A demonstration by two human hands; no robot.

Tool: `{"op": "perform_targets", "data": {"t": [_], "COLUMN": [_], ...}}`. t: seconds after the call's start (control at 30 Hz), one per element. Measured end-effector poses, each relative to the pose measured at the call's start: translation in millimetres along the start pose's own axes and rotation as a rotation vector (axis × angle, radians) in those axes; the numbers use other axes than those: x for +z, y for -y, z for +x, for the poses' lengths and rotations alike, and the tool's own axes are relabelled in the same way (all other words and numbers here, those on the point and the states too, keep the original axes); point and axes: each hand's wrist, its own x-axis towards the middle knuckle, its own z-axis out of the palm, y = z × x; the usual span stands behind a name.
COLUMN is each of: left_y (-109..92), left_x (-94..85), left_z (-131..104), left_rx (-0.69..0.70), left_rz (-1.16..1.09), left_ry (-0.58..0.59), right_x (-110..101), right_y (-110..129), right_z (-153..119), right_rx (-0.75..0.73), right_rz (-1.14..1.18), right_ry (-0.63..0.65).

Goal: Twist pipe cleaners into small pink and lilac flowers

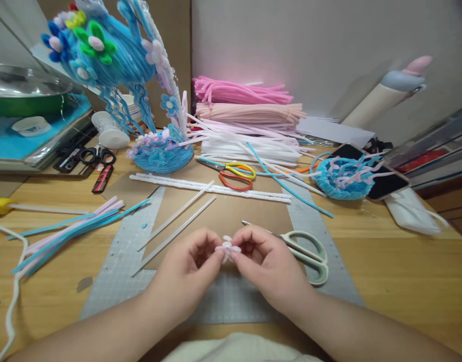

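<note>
A small pale pink and white pipe-cleaner flower is pinched between both hands above the cutting mat. My left hand has thumb and fingertips closed on its left petals. On the opposite side, my right hand grips the right petals the same way. Green-handled scissors lie beside my right hand, their blades partly hidden behind it. Two clear glue sticks rest on brown cardboard left of the flower. Behind them lie long white fuzzy stems.
A blue pipe-cleaner sculpture with flowers stands at the back left. Bundles of pink and white pipe cleaners lie by the wall. Red-and-yellow scissors, a blue basket-like piece and a phone sit farther back. A glue gun is left.
</note>
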Motion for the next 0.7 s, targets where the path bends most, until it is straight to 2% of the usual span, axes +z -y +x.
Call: {"op": "perform_targets", "data": {"t": [0.17, 0.47, 0.6, 0.7], "left_y": [-0.1, 4.5, 4.4, 3.1], "left_x": [-0.4, -1.4, -1.4, -0.7], "left_z": [2.4, -0.8, -0.2, 1.2], "left_rx": [0.005, 0.013, 0.021, -0.016], "left_rz": [-0.103, 0.172, 0.172, 0.067], "left_ry": [0.020, -0.065, -0.056, -0.040], "right_x": [0.0, 2.3, 2.3, 2.1], "right_y": [-3.6, -8.0, -9.5, -6.9], "right_z": [-0.9, -5.3, -6.3, -4.9], "right_rx": [-0.031, -0.128, -0.161, -0.128], "right_rz": [-0.059, -0.202, -0.225, -0.151], "right_ry": [0.031, -0.064, -0.073, -0.070]}}
